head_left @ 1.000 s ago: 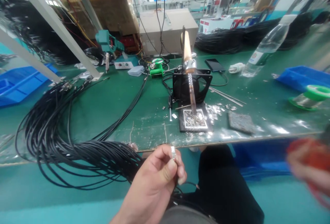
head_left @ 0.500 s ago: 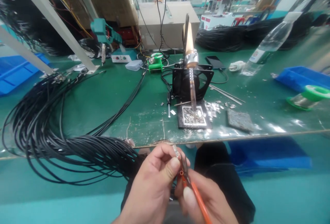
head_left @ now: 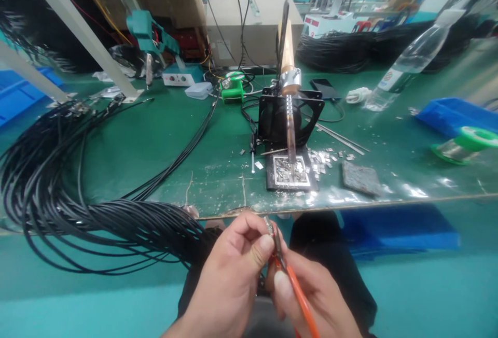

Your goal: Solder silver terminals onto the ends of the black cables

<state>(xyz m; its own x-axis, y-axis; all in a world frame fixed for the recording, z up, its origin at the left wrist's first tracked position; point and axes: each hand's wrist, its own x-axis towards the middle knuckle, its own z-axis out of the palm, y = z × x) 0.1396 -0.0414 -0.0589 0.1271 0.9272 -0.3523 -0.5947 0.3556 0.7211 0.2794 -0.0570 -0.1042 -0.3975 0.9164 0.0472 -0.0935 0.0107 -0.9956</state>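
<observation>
Nearest you, the pliers (head_left: 299,292) lie slantwise in your right hand (head_left: 317,289), their long axis running from the orange handles low on your right up and slightly left, the dark nose aimed towards the desk (head_left: 218,167); your right fingers are curled closed around the handles. Your left hand (head_left: 237,265) has its thumb and forefinger pinched closed on a small metal connector (head_left: 267,223), which sticks out just past the fingertips, short of the desk's front edge, its long axis tipped up and a little left, the free end away from you. The plier nose is right beside the connector; you cannot tell whether it bites. To your left, a thick bundle of black cables (head_left: 128,229) hangs over the edge, while below the desk on your right sits a blue bin (head_left: 400,231). On the desk, a white-rimmed square tray (head_left: 291,185) holds loose metallic bits, with the soldering iron (head_left: 288,68) pointing down into it. Farther off, the blue tray at right (head_left: 455,115) and the blue tray at left (head_left: 19,99) hide their contents from you; the clear bottle (head_left: 416,63) leans right in view. Beyond stands a cardboard box (head_left: 252,34).
</observation>
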